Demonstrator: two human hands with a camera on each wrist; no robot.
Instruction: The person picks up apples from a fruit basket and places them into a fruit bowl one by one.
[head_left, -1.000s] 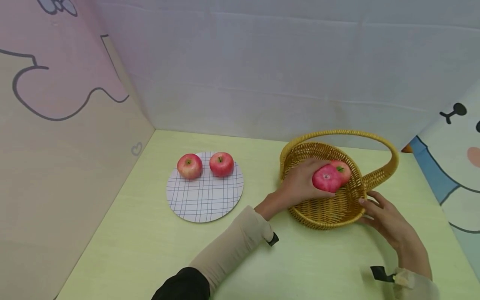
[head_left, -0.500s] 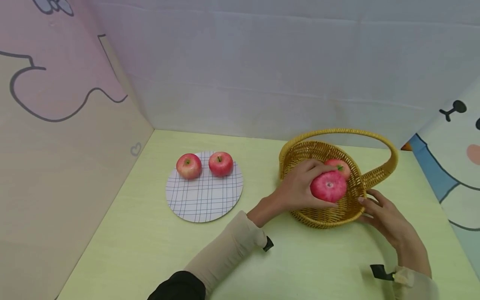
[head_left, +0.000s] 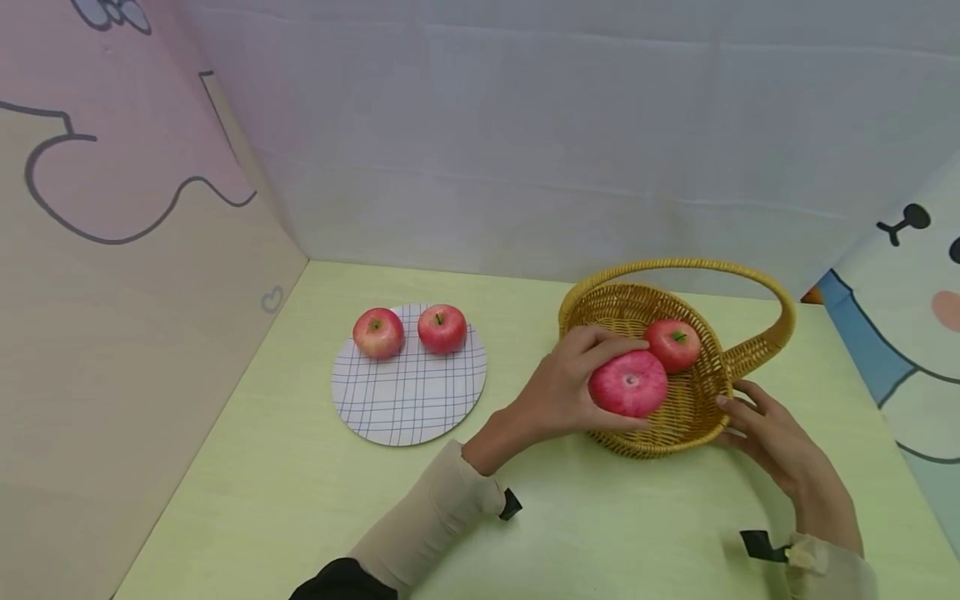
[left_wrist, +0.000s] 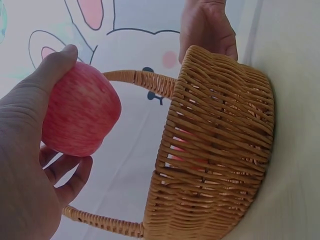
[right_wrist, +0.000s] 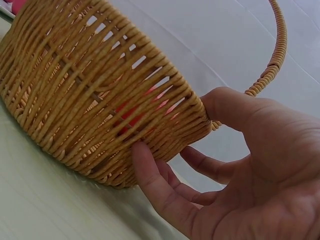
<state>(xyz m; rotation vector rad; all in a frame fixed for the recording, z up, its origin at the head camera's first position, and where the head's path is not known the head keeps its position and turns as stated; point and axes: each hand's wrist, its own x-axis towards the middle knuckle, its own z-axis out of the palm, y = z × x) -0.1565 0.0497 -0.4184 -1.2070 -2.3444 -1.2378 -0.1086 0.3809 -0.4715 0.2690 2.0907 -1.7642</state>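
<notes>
A pinkish-red apple [head_left: 628,383] is in my left hand [head_left: 562,387], with thumb and fingers around its sides. In the left wrist view this apple [left_wrist: 81,110] is held up outside the wicker basket [left_wrist: 215,145], apart from its rim. Another red apple [head_left: 672,346] lies inside the basket [head_left: 686,421]. My right hand [head_left: 776,437] holds the basket's right side. In the right wrist view the thumb of that hand [right_wrist: 260,165] lies at the rim and fingertips touch the outer weave.
Left of the basket, a round checked plate [head_left: 408,408] bears a red apple [head_left: 378,333] and a second one [head_left: 442,328] near its back edge. The basket's tall handle [head_left: 678,264] arches at the back. A pale wall [head_left: 525,150] stands behind the table [head_left: 285,467].
My left hand has lifted the apple off the other one in the basket and drawn it left and toward me. The right hand and basket have stayed put.
</notes>
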